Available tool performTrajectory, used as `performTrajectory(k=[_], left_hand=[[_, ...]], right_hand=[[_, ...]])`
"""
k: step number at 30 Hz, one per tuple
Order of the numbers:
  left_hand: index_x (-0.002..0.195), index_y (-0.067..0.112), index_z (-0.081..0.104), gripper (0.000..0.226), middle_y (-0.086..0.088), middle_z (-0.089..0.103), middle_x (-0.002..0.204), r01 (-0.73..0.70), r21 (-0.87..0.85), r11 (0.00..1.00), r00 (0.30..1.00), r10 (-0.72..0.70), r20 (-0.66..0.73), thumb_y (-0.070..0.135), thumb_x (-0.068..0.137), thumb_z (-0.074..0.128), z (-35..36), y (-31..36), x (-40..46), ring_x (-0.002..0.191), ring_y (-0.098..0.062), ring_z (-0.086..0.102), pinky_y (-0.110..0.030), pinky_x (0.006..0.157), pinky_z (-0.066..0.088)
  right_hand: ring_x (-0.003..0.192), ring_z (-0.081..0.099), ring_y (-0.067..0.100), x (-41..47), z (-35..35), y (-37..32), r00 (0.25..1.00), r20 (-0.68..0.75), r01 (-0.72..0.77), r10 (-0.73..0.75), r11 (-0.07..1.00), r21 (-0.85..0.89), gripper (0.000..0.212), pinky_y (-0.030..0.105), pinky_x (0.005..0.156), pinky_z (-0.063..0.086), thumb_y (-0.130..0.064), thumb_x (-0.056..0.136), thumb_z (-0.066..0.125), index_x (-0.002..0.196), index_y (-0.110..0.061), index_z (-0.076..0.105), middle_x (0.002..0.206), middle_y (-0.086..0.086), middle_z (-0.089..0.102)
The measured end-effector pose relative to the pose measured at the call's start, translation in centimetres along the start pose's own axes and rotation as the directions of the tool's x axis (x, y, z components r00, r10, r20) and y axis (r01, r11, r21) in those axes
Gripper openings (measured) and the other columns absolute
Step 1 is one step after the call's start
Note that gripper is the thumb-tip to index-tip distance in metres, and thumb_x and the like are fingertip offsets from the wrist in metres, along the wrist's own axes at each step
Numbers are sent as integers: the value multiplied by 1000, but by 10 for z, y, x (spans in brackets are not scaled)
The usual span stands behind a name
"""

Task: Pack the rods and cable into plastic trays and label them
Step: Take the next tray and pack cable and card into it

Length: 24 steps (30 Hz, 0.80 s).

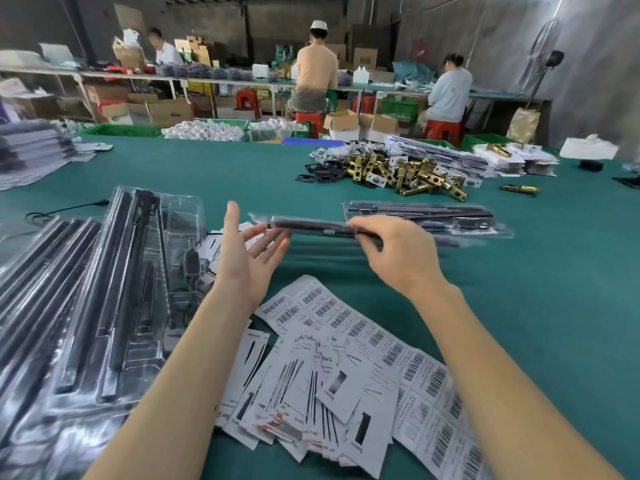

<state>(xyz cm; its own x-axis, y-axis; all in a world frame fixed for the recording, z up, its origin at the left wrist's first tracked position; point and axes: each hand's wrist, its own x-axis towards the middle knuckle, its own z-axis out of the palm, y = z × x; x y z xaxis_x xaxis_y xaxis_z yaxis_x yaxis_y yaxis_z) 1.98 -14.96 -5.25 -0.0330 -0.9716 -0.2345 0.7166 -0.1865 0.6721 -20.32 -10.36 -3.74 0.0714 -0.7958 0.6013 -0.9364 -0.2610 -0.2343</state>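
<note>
My right hand (391, 252) pinches a clear plastic tray (313, 227) with dark rods in it, held level above the green table. Its left end lies over the straight fingertips of my left hand (247, 252), which is spread open, palm up. To the left, clear trays (114, 296) packed with black rods and a black cable lie stacked and overlapping. Behind my right hand lie more packed trays (424, 216). Sheets of barcode labels (381, 344) and printed paper insert cards (308, 400) lie spread in front of me.
A heap of brass latch parts (405, 173) and black plates (323, 174) sits further back on the green table (536, 289). Stacks of bagged goods (31, 150) lie far left. Three people sit at benches behind, with green crates and cardboard boxes.
</note>
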Motion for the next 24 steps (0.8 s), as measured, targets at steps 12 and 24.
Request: performTrajectory(k=[12,24], left_hand=[[90,8,58,26,-8,78,89,138,397,907,975,-196,108,31,101,58,0,-15,-3,82,-22,77,-29,64,60],[122,6,53,49,-14,74,109,149,260,954,966,-197,168,43,93,67,5,-5,-7,94,-30,75,-30,65,61]], right_hand=[[70,58,9,103,-66,-14,879,-180,-402,441,890,216,12,18,55,39,-26,98,62,105,-24,71,87,-8,66],[89,73,25,26,-11,25,391,461,-370,797,-322,871,3,42,80,63,-5,99,59,102,-5,59,101,14,71]])
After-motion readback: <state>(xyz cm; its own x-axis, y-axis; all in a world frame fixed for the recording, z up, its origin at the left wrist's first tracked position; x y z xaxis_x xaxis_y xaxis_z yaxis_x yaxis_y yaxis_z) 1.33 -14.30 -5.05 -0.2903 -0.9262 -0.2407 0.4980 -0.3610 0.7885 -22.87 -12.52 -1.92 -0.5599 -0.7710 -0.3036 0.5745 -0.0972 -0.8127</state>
